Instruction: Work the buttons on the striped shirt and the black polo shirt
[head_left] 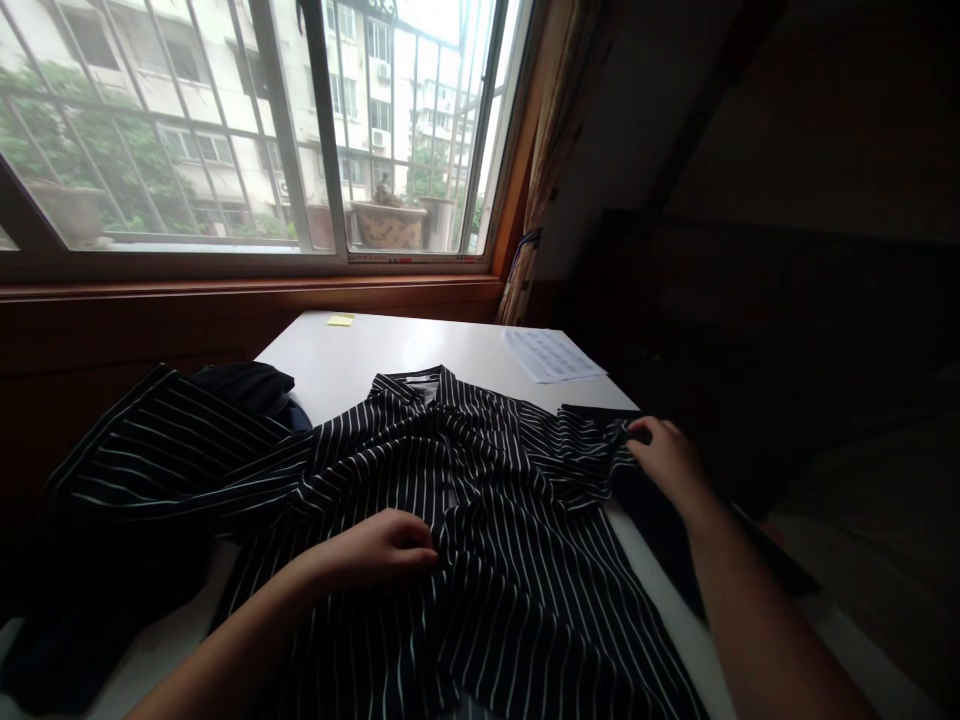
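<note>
A black shirt with thin white stripes (487,520) lies spread and rumpled across a white table (360,350), collar toward the window. My left hand (382,550) rests on the middle of the shirt, fingers curled and pinching the fabric. My right hand (664,460) is at the shirt's right sleeve near the table's right edge, its fingers closed on the sleeve end.
A printed sheet of paper (551,355) lies at the table's far right and a small yellow note (340,320) at its far edge. A dark garment (247,385) sits at the left behind the shirt. A barred window (247,130) and curtain (544,160) stand beyond.
</note>
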